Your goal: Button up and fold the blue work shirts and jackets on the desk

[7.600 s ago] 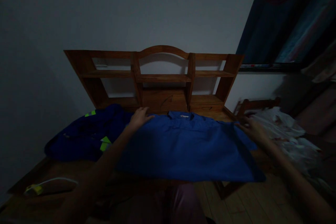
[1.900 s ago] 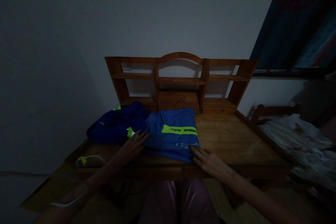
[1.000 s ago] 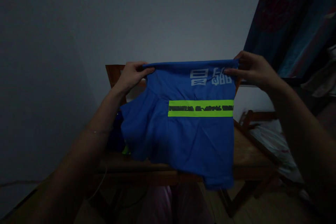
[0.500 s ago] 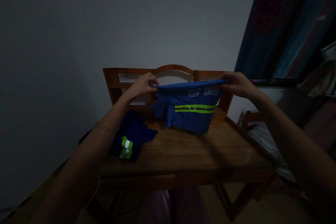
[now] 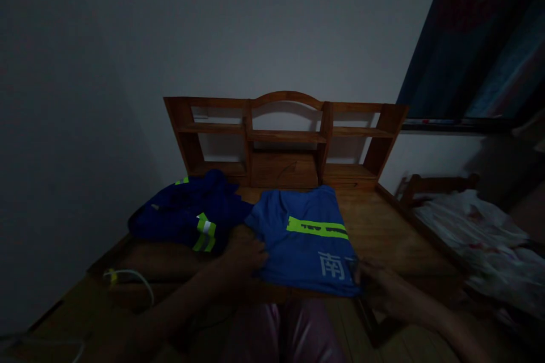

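Note:
A folded blue shirt (image 5: 304,238) with a yellow-green reflective stripe and pale lettering lies flat on the wooden desk (image 5: 383,232). My left hand (image 5: 244,255) rests at its near left corner, fingers on the cloth. My right hand (image 5: 377,286) is at its near right corner, dark and blurred, so its grip is unclear. A darker navy garment (image 5: 187,215) with reflective bands lies crumpled to the left of the shirt.
A wooden shelf unit (image 5: 285,139) stands at the back of the desk against the wall. A white cable with a yellow tag (image 5: 128,278) lies at the desk's left front. White crumpled fabric (image 5: 481,232) is piled at the right. The room is very dim.
Both hands held the blue shirt up in the air by its top edge; now the shirt lies on the desk and both hands are low at its near corners.

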A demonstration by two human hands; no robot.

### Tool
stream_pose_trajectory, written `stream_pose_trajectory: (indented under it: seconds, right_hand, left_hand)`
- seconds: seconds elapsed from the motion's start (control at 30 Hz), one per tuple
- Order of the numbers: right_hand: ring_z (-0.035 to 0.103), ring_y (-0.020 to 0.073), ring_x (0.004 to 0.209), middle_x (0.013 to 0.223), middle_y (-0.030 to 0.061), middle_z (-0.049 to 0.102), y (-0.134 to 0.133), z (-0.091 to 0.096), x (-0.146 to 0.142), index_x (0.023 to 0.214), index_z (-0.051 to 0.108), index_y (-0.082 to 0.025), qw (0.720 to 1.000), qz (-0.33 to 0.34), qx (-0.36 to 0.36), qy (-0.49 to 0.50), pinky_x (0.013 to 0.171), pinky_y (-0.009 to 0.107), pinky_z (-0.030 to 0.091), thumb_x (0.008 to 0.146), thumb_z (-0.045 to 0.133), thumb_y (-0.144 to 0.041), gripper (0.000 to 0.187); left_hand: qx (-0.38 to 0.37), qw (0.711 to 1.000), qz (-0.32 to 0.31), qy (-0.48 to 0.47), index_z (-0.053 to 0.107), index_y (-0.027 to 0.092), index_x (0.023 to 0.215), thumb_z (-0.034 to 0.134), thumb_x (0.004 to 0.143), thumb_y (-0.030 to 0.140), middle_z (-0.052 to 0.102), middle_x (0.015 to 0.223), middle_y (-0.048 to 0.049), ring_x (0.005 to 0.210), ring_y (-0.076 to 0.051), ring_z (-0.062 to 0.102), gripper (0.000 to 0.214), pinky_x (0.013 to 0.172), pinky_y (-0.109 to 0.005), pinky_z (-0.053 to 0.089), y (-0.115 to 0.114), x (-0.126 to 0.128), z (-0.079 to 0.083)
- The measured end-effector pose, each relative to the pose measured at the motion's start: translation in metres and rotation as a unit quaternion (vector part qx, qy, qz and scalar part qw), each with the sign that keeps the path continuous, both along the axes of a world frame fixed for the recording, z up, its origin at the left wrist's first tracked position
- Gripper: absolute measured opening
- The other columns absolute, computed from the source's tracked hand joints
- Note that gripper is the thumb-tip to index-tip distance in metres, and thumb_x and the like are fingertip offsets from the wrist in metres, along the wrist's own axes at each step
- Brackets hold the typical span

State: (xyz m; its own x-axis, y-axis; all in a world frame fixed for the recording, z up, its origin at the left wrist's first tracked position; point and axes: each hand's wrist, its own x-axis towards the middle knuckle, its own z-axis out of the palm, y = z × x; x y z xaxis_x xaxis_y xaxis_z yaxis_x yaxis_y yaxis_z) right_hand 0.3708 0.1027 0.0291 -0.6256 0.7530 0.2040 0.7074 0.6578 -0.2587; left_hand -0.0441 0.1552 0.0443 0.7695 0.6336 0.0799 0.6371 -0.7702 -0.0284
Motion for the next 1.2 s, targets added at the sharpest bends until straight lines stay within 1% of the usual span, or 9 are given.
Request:
stream_pose_trajectory:
  seconds: [0.07, 0.2, 0.37, 0.5, 0.63, 0.73, 0.97, 1.1, 1.2]
  right_hand:
    - [0.058, 0.0194, 0.101, 0.112, 0.0054, 0.059, 0.015, 0.023, -0.003, 0.109, 0.055, -0.025, 0.997, -0.015, -0.061, 0.055, 0.084, 0.031, 0.051, 0.086, 0.049, -0.028, 0.024]
    - [0.049, 0.0209, 0.117, 0.127, 0.0093, 0.051, 0.091, 0.048, -0.044, 0.129, 0.045, -0.021, 0.986, -0.123, 0.05, 0.098, 0.099, 0.037, 0.041, 0.095, 0.035, -0.043, 0.042]
    - [0.019, 0.0263, 0.137, 0.148, 0.0098, 0.024, 0.186, 0.015, -0.093, 0.141, 0.034, -0.022, 0.973, -0.213, 0.071, -0.06, 0.11, 0.047, 0.018, 0.094, 0.027, -0.053, 0.057]
    - [0.012, 0.0279, 0.139, 0.151, 0.0076, 0.015, 0.214, -0.022, -0.085, 0.146, 0.02, -0.026, 0.956, -0.273, -0.008, -0.11, 0.109, 0.051, 0.013, 0.094, 0.017, -0.056, 0.059]
    - [0.014, 0.0284, 0.138, 0.151, 0.0095, 0.014, 0.221, -0.045, -0.072, 0.147, 0.015, -0.028, 0.953, -0.287, 0.028, -0.095, 0.108, 0.052, 0.015, 0.094, 0.015, -0.058, 0.06]
    - [0.014, 0.0286, 0.138, 0.151, 0.0107, 0.015, 0.224, -0.054, -0.071, 0.146, 0.016, -0.028, 0.952, -0.283, 0.064, -0.096, 0.107, 0.052, 0.015, 0.094, 0.017, -0.057, 0.06]
    - [0.019, 0.0292, 0.137, 0.15, 0.0091, 0.02, 0.23, -0.059, -0.07, 0.146, 0.019, -0.028, 0.952, -0.281, 0.075, -0.091, 0.108, 0.049, 0.017, 0.093, 0.022, -0.057, 0.06]
    - [0.02, 0.0282, 0.136, 0.15, 0.008, 0.02, 0.232, -0.06, -0.069, 0.146, 0.02, -0.03, 0.952, -0.285, 0.066, -0.088, 0.108, 0.049, 0.017, 0.093, 0.02, -0.058, 0.06]
    - [0.019, 0.0281, 0.137, 0.15, 0.0076, 0.021, 0.234, -0.061, -0.069, 0.146, 0.02, -0.03, 0.952, -0.286, 0.061, -0.086, 0.109, 0.048, 0.015, 0.093, 0.02, -0.059, 0.06]
  left_hand:
    - [-0.006, 0.998, 0.036, -0.041, 0.06, 0.021, 0.084, 0.055, 0.077, 0.058, 0.06, 0.085, -0.0073, 0.079, -0.022, 0.056, 0.038, 0.071, -0.032, 0.043, 0.004, 0.011, 0.026]
    - [0.064, 0.976, 0.127, -0.165, 0.061, 0.018, 0.101, 0.026, 0.093, 0.05, 0.062, 0.099, -0.0127, 0.097, -0.023, 0.056, 0.048, 0.086, -0.035, 0.041, 0.053, 0.076, 0.056]
    - [0.066, 0.959, 0.207, -0.183, 0.053, 0.02, 0.126, 0.028, 0.092, 0.048, 0.047, 0.134, -0.0135, 0.127, -0.029, 0.037, 0.05, 0.107, -0.047, 0.02, 0.137, 0.13, 0.007]
    - [0.038, 0.926, 0.321, -0.196, 0.041, 0.022, 0.136, 0.029, 0.089, 0.056, 0.037, 0.142, -0.0137, 0.132, -0.033, 0.029, 0.059, 0.107, -0.054, 0.016, 0.173, 0.084, -0.044]
    - [0.044, 0.91, 0.346, -0.226, 0.045, 0.018, 0.131, 0.036, 0.087, 0.057, 0.046, 0.134, -0.0172, 0.125, -0.032, 0.039, 0.06, 0.102, -0.049, 0.028, 0.184, 0.027, -0.067]
    - [0.005, 0.896, 0.34, -0.285, 0.052, 0.014, 0.124, 0.048, 0.084, 0.053, 0.054, 0.125, -0.0171, 0.118, -0.028, 0.048, 0.056, 0.1, -0.039, 0.034, 0.191, 0.006, -0.066]
    - [-0.193, 0.778, 0.406, -0.439, 0.065, 0.011, 0.086, 0.073, 0.065, 0.036, 0.068, 0.08, -0.0087, 0.083, -0.025, 0.063, 0.033, 0.076, -0.033, 0.049, 0.214, -0.013, -0.049]
    - [-0.16, 0.758, 0.421, -0.472, 0.062, 0.013, 0.086, 0.058, 0.076, 0.029, 0.065, 0.079, -0.0052, 0.08, -0.021, 0.062, 0.019, 0.073, -0.03, 0.049, 0.209, -0.01, -0.036]
    - [-0.046, 0.77, 0.402, -0.493, 0.058, 0.016, 0.096, 0.05, 0.082, 0.029, 0.062, 0.095, -0.0058, 0.094, -0.02, 0.058, 0.021, 0.085, -0.031, 0.046, 0.189, -0.01, -0.023]
